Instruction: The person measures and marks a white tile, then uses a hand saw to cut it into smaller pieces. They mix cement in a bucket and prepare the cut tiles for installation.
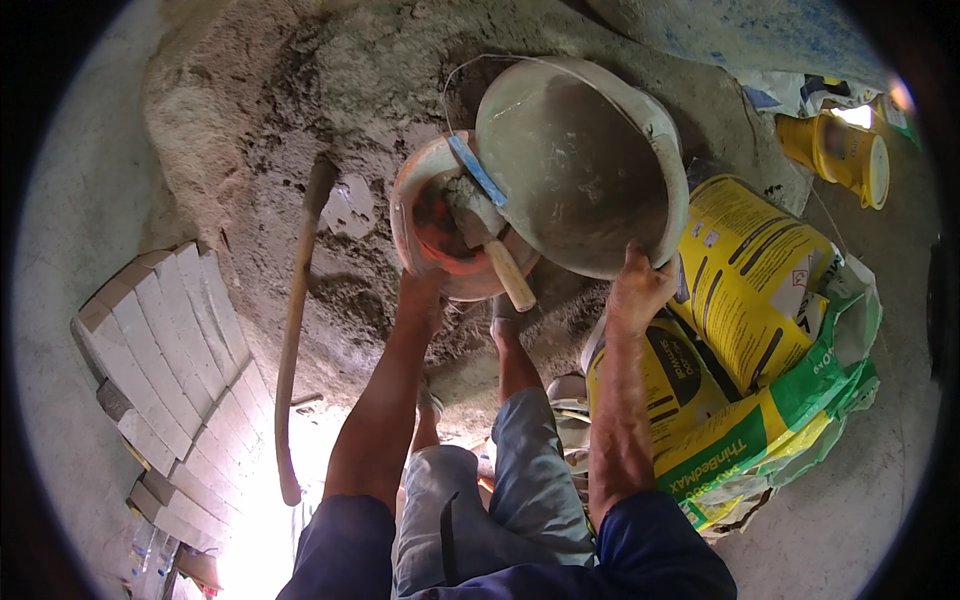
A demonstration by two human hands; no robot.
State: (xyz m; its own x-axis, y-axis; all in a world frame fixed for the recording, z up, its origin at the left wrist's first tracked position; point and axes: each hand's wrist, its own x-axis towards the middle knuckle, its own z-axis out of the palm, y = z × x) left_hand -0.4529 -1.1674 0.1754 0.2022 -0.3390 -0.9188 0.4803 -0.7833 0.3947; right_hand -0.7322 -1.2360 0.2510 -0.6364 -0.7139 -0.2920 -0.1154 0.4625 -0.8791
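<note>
My left hand (pixel 424 292) is closed on the near rim of an orange bucket (pixel 402 215), whose walls are smeared with grey mortar. In it rests a trowel (pixel 508 272), its wooden handle sticking out over the near rim toward me. My right hand (pixel 641 288) grips the near right rim of a larger grey bucket (pixel 580 160). This bucket is tilted, its wide mouth facing me, with a thin grey film inside. Its wire handle, with a blue grip (pixel 477 170), hangs across the orange bucket.
A heap of damp grey sand or mortar (pixel 240 100) spreads beneath the buckets. On its left lies a long wooden tool handle (pixel 298 300), near stacked pale blocks (pixel 180 350). Yellow and green bags (pixel 750 270) stand at the right, with a yellow pail (pixel 835 155) beyond.
</note>
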